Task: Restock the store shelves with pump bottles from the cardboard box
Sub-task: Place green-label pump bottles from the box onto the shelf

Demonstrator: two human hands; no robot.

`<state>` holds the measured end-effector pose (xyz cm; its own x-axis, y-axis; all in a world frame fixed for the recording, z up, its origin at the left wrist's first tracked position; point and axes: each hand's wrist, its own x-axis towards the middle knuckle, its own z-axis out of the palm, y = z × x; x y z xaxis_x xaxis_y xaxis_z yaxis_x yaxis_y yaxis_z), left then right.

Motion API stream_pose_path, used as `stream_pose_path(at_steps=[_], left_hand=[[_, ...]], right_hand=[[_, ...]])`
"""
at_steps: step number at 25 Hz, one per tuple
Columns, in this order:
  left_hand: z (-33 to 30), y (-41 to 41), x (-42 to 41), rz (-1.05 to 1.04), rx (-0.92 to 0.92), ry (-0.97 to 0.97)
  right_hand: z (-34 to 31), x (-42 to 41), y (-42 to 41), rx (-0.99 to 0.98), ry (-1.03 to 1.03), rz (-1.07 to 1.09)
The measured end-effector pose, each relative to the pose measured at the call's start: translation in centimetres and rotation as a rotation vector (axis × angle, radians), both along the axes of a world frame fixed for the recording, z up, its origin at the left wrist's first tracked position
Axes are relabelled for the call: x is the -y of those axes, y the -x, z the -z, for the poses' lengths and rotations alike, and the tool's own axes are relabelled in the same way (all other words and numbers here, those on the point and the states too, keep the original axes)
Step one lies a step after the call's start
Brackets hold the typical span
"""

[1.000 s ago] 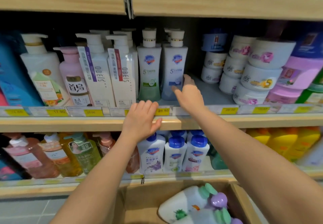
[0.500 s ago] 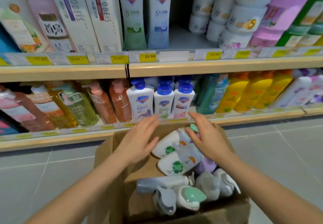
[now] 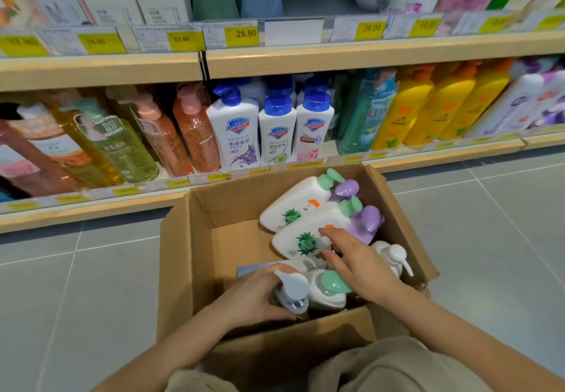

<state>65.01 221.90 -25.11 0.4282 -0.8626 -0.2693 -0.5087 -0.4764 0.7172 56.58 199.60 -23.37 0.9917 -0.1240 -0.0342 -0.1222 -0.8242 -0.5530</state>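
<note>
An open cardboard box (image 3: pixel 195 238) stands on the floor in front of the shelves, holding several pump bottles lying on their sides. My left hand (image 3: pixel 253 295) curls round the neck of a pale blue pump bottle (image 3: pixel 292 292) at the box's near side. My right hand (image 3: pixel 356 261) reaches in over the pile, its fingers spread and touching a white bottle with a green leaf print (image 3: pixel 308 235). A second such bottle (image 3: pixel 293 203) lies behind it, next to purple pump heads (image 3: pixel 365 223).
The low shelf (image 3: pixel 91 211) behind the box carries blue-capped white bottles (image 3: pixel 276 128), orange and green bottles to the left, yellow ones to the right. The upper shelf (image 3: pixel 367 55) has a gap behind a blank price label (image 3: pixel 293 32). Grey floor tiles surround the box.
Both hands came down from the upper shelf into the box. My view tilted down. My left hand has taken hold of the pale blue pump bottle; my right hand moved onto the leaf-print bottle.
</note>
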Motion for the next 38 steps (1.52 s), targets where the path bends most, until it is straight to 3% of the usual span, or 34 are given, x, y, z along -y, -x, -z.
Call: stream_pose_path(at_steps=[5, 9, 14, 20, 26, 29, 31, 35, 38], left_hand=[[-1.9, -1.8, 0.3, -0.249, -0.109, 0.026], [-4.9, -5.8, 0.9, -0.46, -0.079, 0.186], [-10.9, -9.6, 3.0, -0.578, 0.021, 0.317], [-14.9, -12.3, 4.8, -0.717, 0.075, 0.347], [-15.8, -12.1, 6.3, -0.951, 0.102, 0.463], [-15.5, -10.6, 6.4, -0.872, -0.067, 0.554], [-15.0, -9.6, 6.3, -0.749, -0.07, 0.517], [-15.5, -9.2, 7.3, -0.575, 0.157, 0.451], [-17.0, -10.3, 8.7, -0.673, 0.278, 0.485]], right_hand=[[-0.6, -0.1, -0.4, -0.071, -0.028, -0.066], [-2.0, -1.3, -2.6, -0.159, -0.21, -0.146], [-4.7, -3.2, -6.9, -0.089, -0.577, -0.054], [-6.5, -3.0, -9.7, -0.068, -0.799, 0.03], [-8.2, -3.1, -11.1, 0.055, -0.886, 0.084], [-9.6, -2.4, -12.4, 0.079, -0.916, 0.134], [-10.8, -1.6, -13.6, 0.089, -0.956, 0.166], [-13.2, -0.7, -16.0, 0.129, -0.935, 0.171], [-15.0, -0.6, -17.1, 0.126, -0.949, 0.11]])
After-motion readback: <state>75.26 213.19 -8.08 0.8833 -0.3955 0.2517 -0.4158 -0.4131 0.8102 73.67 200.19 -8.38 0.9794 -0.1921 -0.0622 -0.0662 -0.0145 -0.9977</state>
